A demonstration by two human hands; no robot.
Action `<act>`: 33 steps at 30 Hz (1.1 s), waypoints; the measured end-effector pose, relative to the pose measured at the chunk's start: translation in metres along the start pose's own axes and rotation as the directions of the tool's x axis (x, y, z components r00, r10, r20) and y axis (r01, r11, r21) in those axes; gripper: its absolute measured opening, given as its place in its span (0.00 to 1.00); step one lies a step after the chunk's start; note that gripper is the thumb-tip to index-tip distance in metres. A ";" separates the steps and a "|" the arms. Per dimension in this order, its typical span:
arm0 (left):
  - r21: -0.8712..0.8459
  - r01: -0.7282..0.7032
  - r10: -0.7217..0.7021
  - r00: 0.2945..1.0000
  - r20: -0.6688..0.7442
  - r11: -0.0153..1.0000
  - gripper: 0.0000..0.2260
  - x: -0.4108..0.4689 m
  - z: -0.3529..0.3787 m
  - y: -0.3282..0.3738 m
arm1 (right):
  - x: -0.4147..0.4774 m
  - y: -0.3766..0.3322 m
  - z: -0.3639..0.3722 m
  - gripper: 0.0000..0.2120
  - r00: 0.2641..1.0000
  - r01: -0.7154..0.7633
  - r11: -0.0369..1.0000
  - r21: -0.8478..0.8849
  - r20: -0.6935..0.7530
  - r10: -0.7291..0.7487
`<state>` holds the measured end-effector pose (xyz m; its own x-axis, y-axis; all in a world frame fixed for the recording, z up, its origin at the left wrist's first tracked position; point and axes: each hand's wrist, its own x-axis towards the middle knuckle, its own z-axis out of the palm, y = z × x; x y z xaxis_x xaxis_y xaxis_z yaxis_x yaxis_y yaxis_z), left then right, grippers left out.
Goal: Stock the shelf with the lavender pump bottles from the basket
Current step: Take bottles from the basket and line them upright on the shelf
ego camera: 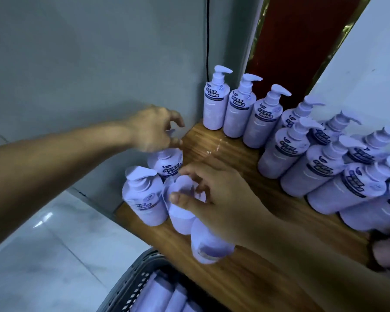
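Several lavender pump bottles stand on the wooden shelf (223, 152). My left hand (154, 131) pinches the pump top of one bottle (167, 164) at the shelf's left edge. My right hand (214, 194) curls its fingers round the pump of another bottle (181, 219) in the front-left group. A third bottle (142, 199) stands just left of it, and a fourth (208, 246) lies under my right wrist. The dark basket (131, 287) at the bottom holds more lavender bottles (167, 298).
A long row of lavender bottles (257, 113) runs along the back of the shelf to the right, with a second row (311, 174) in front. A grey wall is on the left, a red panel (302, 41) behind. Pale tiled floor (43, 233) lies below left.
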<state>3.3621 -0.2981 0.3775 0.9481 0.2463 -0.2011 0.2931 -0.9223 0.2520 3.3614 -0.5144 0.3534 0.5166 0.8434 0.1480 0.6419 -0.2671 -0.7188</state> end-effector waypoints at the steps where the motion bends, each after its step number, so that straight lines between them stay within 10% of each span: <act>1: 0.007 0.026 -0.026 1.000 0.000 1.000 0.16 -0.002 0.003 -0.005 | 0.003 0.000 0.006 0.18 1.000 0.017 0.999 -0.035 0.002 -0.017; 12: 0.136 0.048 -0.032 0.993 -0.115 0.990 0.22 -0.007 0.029 -0.020 | 0.004 0.007 0.039 0.14 1.000 0.007 0.884 -0.468 0.012 -0.002; 33: 0.077 -0.022 0.039 0.973 -0.227 0.997 0.17 -0.007 0.042 -0.021 | 0.071 0.075 -0.060 0.13 0.970 -0.189 0.889 -0.417 0.064 0.236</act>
<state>3.3445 -0.2930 0.3336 0.9620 0.2715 0.0289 0.2620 -0.9476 0.1828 3.4804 -0.5024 0.3505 0.6161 0.7846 -0.0698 0.7096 -0.5913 -0.3832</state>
